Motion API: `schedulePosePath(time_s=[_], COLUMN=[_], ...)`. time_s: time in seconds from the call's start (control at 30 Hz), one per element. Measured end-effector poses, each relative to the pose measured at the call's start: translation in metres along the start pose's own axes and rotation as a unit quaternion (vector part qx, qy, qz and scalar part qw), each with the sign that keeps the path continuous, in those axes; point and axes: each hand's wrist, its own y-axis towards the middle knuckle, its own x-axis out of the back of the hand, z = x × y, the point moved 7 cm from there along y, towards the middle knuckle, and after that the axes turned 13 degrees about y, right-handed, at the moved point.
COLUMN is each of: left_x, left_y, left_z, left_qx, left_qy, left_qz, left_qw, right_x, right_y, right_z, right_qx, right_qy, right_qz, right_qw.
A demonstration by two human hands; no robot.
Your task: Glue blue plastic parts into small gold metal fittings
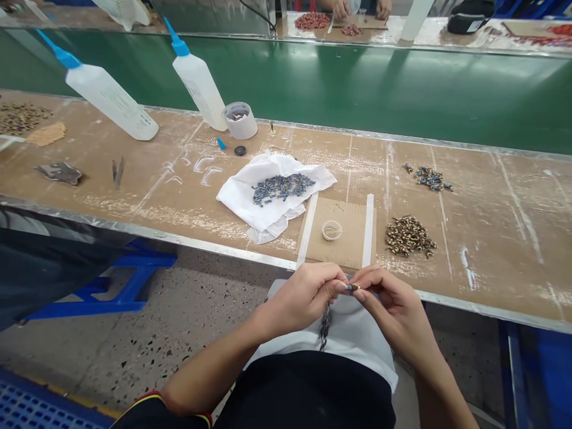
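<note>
My left hand (313, 293) pinches a small blue piece (349, 287) between thumb and fingertips, just past the table's front edge. Against its end, my right hand (393, 301) pinches a small brass-coloured piece (356, 286); the two pieces touch or are joined, I cannot tell which. Beyond my hands, a shallow clear cup (331, 236) with a thin stick across it stands on a taped cardboard square (351, 253). Many blue pieces (281, 188) lie on a white cloth (236, 193) to the left. To the right is a pile of brass-coloured pieces (409, 236), with a small group of blue-and-brass pieces (431, 178) behind it.
Two white bottles with blue nozzles (201, 89) stand near a tape roll (241, 122) at the back left. Tweezers (118, 173) lie farther left. A green conveyor belt (357, 89) runs behind the table. Across it, another person's hands (343, 9) are at work.
</note>
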Motion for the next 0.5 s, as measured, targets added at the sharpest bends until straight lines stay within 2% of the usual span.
schedulePosePath(time_s=[0.1,0.2,0.5], left_x=[0.004,0.002,0.000], left_y=[-0.001,-0.001,-0.003], left_z=[-0.006,-0.006,0.001], left_qx=[-0.067,-0.091,-0.083], left_qy=[0.099,0.148,0.128], left_qz=[-0.070,-0.099,-0.110], left_qw=[0.990,0.980,0.982], right_x=[-0.003,-0.003,-0.002], right_y=[-0.001,-0.003,-0.009], right_z=[-0.007,-0.015,-0.026], right_qx=[-0.027,-0.048,-0.076], right_qy=[0.026,0.062,0.145], right_qz=[-0.001,-0.028,-0.098], right_qw=[0.999,0.997,0.982])
